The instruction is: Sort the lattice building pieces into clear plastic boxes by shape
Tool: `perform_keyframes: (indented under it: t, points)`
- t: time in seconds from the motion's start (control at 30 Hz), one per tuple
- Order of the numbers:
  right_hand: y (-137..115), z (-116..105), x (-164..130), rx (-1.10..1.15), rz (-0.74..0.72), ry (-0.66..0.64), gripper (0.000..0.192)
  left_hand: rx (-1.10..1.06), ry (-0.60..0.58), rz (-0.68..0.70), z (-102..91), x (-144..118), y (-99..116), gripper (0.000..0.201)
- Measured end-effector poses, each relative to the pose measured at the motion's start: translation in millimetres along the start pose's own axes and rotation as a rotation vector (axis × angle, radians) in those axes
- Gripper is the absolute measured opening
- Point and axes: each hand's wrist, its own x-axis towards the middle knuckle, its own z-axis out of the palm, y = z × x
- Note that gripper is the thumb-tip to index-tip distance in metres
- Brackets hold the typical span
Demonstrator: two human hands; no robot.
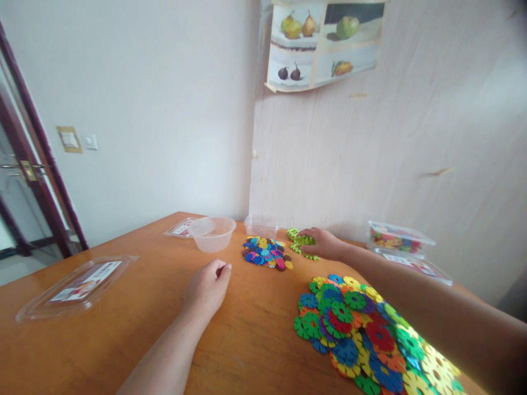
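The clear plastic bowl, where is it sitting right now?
In the head view the clear plastic bowl stands at the far middle of the wooden table, left of the small pile of multicoloured discs and beyond the left hand.

Soft daylight, wide-angle edge distortion

Table (255,340): wood, orange-brown, smooth with slight sheen. Bowl (212,233): translucent plastic, frosted. Lid (78,285): clear glossy plastic, paper label. Flower discs (362,334): coloured plastic, smooth. Poster (323,44): paper, curling.
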Motion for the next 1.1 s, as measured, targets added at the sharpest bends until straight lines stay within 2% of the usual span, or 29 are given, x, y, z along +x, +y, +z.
perform_keyframes:
  t: [0.1, 0.17, 0.27, 0.37, 0.43, 0.5, 0.6, 0.67, 0.77, 0.87, 0.93, 0.97, 1.03, 1.1]
  points:
    - [-41, -2, -13, 0.233, -0.114, -0.011, 0.045, -0.029, 0.006, -0.021, -0.3, 0, 1, 0.032]
    - [-76, 1, -26, 0.302, -0.223, -0.034, 0.043, -0.054, 0.014, -0.039, -1.2, 1, 1, 0.031]
    - [-129, 17, -46, 0.289, -0.448, -0.005, 0.042, -0.13, 0.039, -0.037, -1.5, 3, -2, 0.034]
    - [-169, 38, -58, 0.197, -0.575, -0.026, 0.042, -0.24, 0.068, -0.049, 0.1, 7, -10, 0.039]
    - [-187, 50, -60, 0.127, -0.582, -0.035, 0.047, -0.324, 0.077, -0.096, 1.2, 10, -15, 0.041]
    - [-199, 55, -61, 0.079, -0.569, -0.055, 0.061, -0.419, 0.091, -0.177, 0.9, 13, -17, 0.041]
    - [-207, 53, -61, 0.067, -0.561, -0.088, 0.078, -0.565, 0.145, -0.32, -2.3, 14, -16, 0.037]
    - [-204, 47, -60, 0.077, -0.548, -0.081, 0.077, -0.619, 0.166, -0.357, -5.4, 14, -13, 0.036]
    - [-184, 35, -45, 0.074, -0.442, -0.015, 0.062, -0.662, 0.178, -0.359, -9.5, 12, -8, 0.035]
    - [-142, 23, -8, 0.021, -0.23, 0.037, 0.044, -0.751, 0.195, -0.447, -13.1, 12, -5, 0.038]
    - [-106, 16, 22, -0.07, 0.029, 0.044, 0.047, -0.781, 0.199, -0.49, -17.1, 11, -2, 0.044]
    - [-88, 13, 37, -0.095, 0.112, 0.047, 0.051, -0.775, 0.185, -0.474, -20.0, 10, 1, 0.047]
    - [-53, 10, 61, -0.13, 0.201, 0.044, 0.059, -0.726, 0.078, -0.355, -27.7, 4, 9, 0.053]
    - [-25, 12, 79, -0.157, 0.247, 0.019, 0.068, -0.651, -0.145, -0.174, -36.7, -3, 17, 0.056]
